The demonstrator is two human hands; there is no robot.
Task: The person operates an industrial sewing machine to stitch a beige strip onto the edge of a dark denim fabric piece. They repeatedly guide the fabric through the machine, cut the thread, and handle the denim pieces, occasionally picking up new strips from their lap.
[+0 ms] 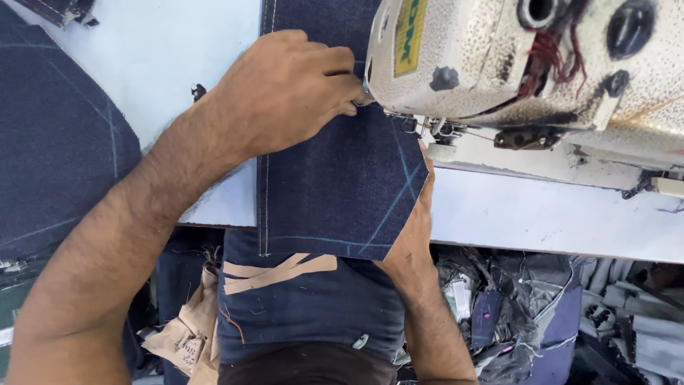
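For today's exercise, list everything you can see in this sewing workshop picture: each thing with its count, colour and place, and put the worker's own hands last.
denim panel: one, dark blue with pale chalk lines and a stitched seam, lying on the table under the machine head.
sewing machine: one, worn cream metal with a yellow label and red thread, upper right.
table: one, pale blue-white top, across the middle.
denim pile: one, dark blue, at the left edge.
tan strips: a few, beige, on the dark cloth below the table edge.
fabric scraps: many, dark and grey, heaped lower right.
left hand: one, pressing the panel beside the needle.
right hand: one, mostly hidden under the panel's right edge.
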